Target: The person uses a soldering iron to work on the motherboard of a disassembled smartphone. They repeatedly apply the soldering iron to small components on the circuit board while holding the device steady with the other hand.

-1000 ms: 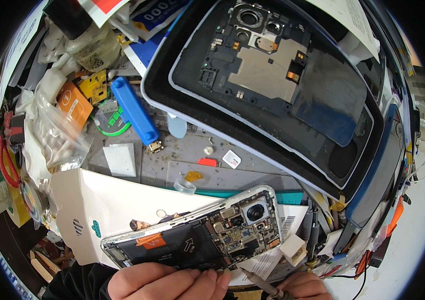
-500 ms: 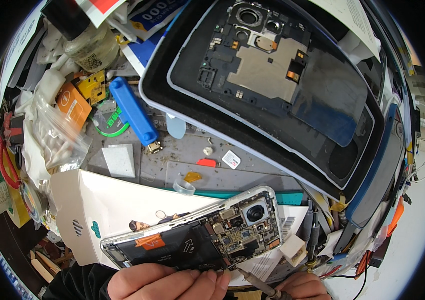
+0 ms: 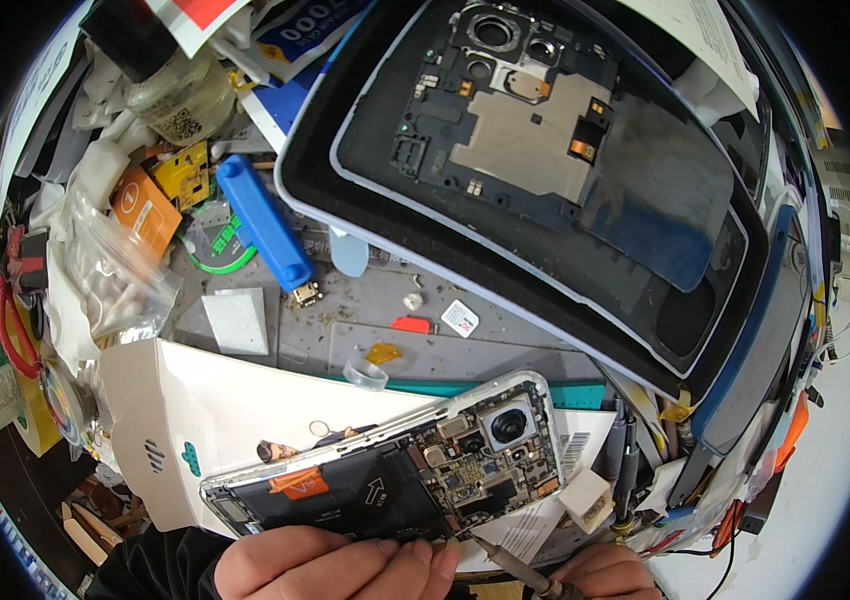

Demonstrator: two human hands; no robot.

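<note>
An opened smartphone (image 3: pixel 365 490) with its back cover off lies tilted over a white card box. Its black battery, orange pull tab, circuit board and camera lenses face up. My left hand (image 3: pixel 330 565) is closed along the phone's near edge, fingertips bunched at the battery's lower side. In my right hand (image 3: pixel 607 572), partly cut off by the lower edge, is a soldering iron (image 3: pixel 517 565). Its thin tip meets the phone's near edge just right of my left fingertips. Whatever lies right under the tip is too small to make out.
Beyond the phone, a white card box (image 3: pixel 215 390) spreads over the grey bench. A large padded tray (image 3: pixel 295 185) with a phone mid-frame cover (image 3: pixel 520 140) stands at the back right. Around it are a blue tool (image 3: pixel 265 225), a glass bottle (image 3: pixel 180 95), a SIM card (image 3: pixel 460 319) and plastic bags (image 3: pixel 125 265).
Hardly anything differs. Both hands, the phone and the iron keep their places; the background shifts very slightly.
</note>
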